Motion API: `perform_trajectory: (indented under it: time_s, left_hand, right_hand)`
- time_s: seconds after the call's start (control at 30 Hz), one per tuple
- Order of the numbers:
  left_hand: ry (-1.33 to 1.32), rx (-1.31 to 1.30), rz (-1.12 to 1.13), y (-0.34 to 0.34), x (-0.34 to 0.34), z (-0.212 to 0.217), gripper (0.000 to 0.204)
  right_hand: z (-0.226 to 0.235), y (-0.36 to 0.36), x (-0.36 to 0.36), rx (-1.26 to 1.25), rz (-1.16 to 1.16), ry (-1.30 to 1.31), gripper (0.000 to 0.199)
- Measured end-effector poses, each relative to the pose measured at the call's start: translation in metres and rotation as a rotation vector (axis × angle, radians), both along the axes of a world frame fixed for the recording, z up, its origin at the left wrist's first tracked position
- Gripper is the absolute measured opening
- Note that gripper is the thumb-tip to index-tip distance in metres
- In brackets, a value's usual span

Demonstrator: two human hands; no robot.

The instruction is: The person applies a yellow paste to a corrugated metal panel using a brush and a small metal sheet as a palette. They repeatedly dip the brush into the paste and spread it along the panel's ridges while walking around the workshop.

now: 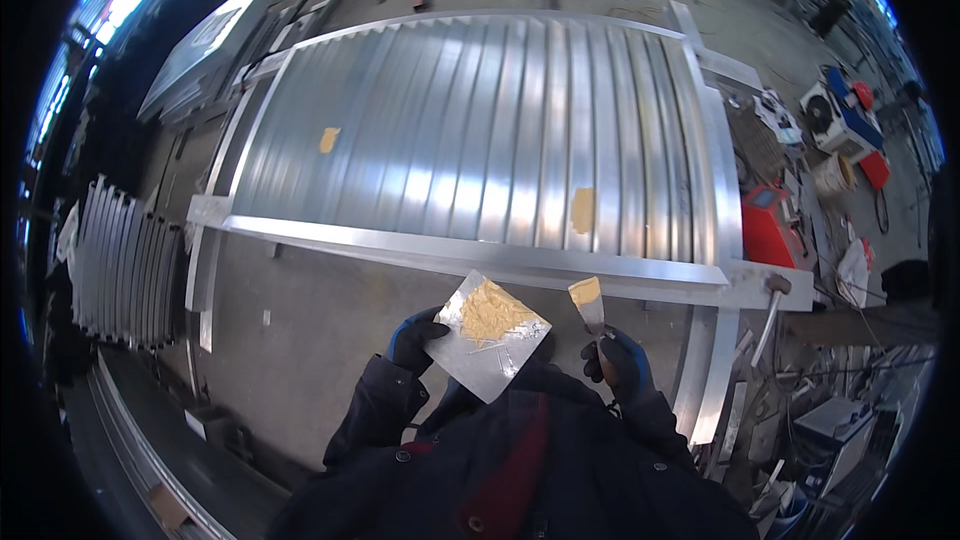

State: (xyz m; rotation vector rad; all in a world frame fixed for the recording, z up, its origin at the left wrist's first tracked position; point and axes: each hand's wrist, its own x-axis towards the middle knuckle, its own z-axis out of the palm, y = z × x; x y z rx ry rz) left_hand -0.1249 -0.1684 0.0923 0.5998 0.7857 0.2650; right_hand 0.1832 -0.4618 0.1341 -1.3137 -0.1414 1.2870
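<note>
The gloved left hand [415, 338] grips a square metal plate [492, 336] by its left corner, thumb over the top face, and a mound of yellowish filler putty [487, 312] sits on the upper half of the plate. The plate is tilted, its lower corner close against the person's dark jacket. The gloved right hand [620, 365] is closed around the handle of a putty knife [588, 302], blade up, with a smear of the same putty on the blade tip. Both are held in front of the chest, just short of the near rail of a large corrugated metal gate panel [480, 150] that lies flat on its frame [470, 252] over the concrete floor [300, 340]. Two putty patches already show on the panel, one near the upper left [329, 139] and one lower right [583, 209]. The chief risk, as I judge it, is the tilt of the plate: held by one corner only, it could tip further and let the putty slide toward the jacket or drop to the floor. The load on the blade is small and at the very edge, so a quick swing could flick it off before it meets metal. Reaching the far patches means leaning across the rail, and a hammer [772, 305] resting at the frame's right corner could be knocked off by a sleeve or knee.
</note>
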Motion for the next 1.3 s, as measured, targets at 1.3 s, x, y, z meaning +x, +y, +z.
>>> perform_trajectory:
  time_s: [1.3]
  left_hand:
    - [-0.019, 0.112, 0.830, 0.275, -0.418, 0.011, 0.085]
  right_hand:
    - [-0.009, 0.575, -0.296, 0.040, 0.778, -0.039, 0.044]
